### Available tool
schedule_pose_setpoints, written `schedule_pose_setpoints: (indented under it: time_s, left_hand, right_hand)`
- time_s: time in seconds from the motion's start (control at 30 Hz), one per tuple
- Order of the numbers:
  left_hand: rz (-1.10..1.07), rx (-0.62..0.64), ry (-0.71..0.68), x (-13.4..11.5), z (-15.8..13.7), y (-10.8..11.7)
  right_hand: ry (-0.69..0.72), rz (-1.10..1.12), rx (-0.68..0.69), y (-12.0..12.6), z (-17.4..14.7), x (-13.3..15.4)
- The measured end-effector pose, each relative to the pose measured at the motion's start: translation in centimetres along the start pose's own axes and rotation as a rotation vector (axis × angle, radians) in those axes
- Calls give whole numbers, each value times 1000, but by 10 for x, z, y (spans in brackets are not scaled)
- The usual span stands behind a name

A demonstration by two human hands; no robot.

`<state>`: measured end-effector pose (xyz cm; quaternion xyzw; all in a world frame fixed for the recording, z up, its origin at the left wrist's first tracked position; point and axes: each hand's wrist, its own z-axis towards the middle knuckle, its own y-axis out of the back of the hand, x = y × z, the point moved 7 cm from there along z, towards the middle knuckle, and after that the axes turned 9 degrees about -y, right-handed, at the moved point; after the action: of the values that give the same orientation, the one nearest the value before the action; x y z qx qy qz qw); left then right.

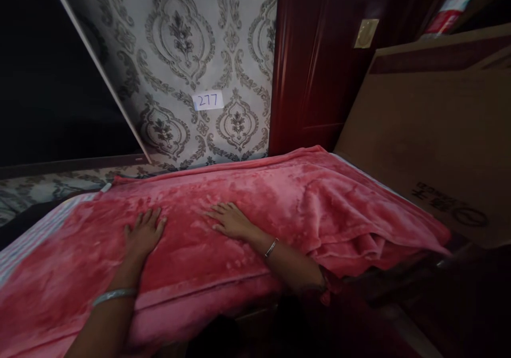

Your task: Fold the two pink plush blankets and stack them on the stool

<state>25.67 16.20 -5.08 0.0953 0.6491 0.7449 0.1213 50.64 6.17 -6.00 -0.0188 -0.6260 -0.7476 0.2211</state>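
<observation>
A pink-red plush blanket (191,257) lies spread over a long low surface, its near side hanging over the front edge. On its left part rests my left hand (144,234), palm down with fingers spread. My right hand (231,221) lies flat on the blanket nearer the middle, its fingers stretched to the left. Neither hand holds anything. Toward the right end the blanket is bunched into loose folds (347,219). A striped cloth (43,230) shows from under it at the left end.
A large cardboard box (435,134) stands at the right, beside the blanket's end. A dark screen (59,81) is at the left. Behind are patterned wallpaper (235,55) with a paper label (208,100) reading 277, and a dark red door (311,55).
</observation>
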Motion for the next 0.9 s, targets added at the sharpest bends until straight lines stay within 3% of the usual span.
schedule_pose_setpoints:
  time_s: [0.17,0.27,0.47,0.63,0.8,0.9]
  left_hand:
    - [-1,-34,-2,-1,-2,1]
    - [14,-28,-2,-3,-4,2]
    - [-6,-24,4,-10,-8,3]
    - [-29,-24,5,-13,-9,1]
    - [-29,-27,-8,-17,-10,2]
    - [-28,-17,-3,-17,-10,2]
  right_hand:
    - [1,-5,-6,-1,2,-2]
    - [-62,-63,14,7,4,-18]
    - [-352,-197,82,41,-25,-109]
    - [-505,-256,-6,55,-58,-177]
    - [-507,-246,-65,54,-60,-190]
    - [-504,-247,-33,55,-59,-191]
